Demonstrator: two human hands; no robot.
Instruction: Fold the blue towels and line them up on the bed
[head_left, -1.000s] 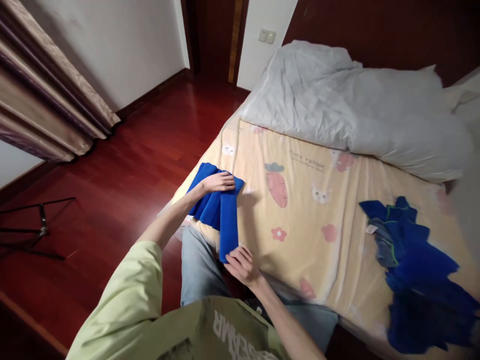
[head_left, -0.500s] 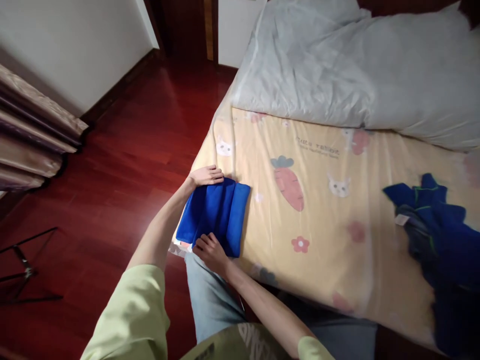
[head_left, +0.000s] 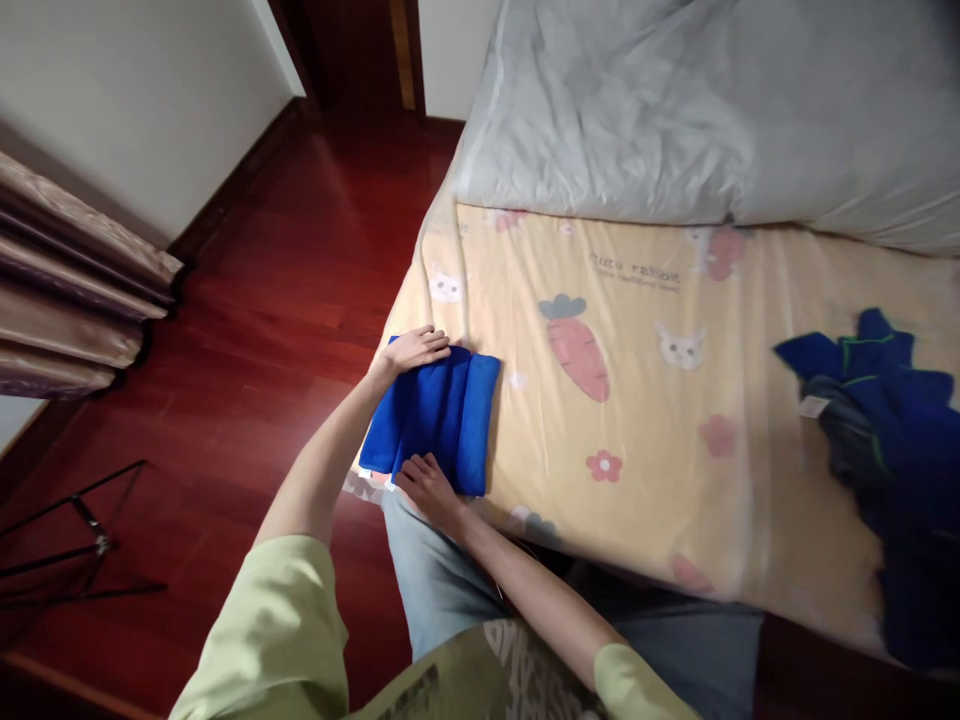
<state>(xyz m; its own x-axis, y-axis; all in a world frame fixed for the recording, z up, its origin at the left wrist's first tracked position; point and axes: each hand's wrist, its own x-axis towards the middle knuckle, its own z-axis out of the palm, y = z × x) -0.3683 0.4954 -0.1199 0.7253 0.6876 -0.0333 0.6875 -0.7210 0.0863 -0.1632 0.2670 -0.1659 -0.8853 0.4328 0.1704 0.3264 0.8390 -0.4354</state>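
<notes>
A folded blue cloth (head_left: 442,415) lies on the near left corner of a yellow cartoon-print bed sheet (head_left: 645,420). My left hand (head_left: 412,348) rests on the cloth's far edge, fingers stretched over it. My right hand (head_left: 426,483) presses on the cloth's near edge, fingers flat against the fabric. Both forearms reach out from pale green sleeves.
A heap of blue and grey cloths (head_left: 877,420) lies at the bed's right side. A grey duvet (head_left: 675,100) covers the far part. Red wooden floor (head_left: 247,340) lies to the left, with curtains (head_left: 67,300) and a black stand's legs (head_left: 75,540).
A narrow upright fold of the blue cloth has been laid flat onto the folded stack. My right hand moved up onto its near edge; the view shifted a little.
</notes>
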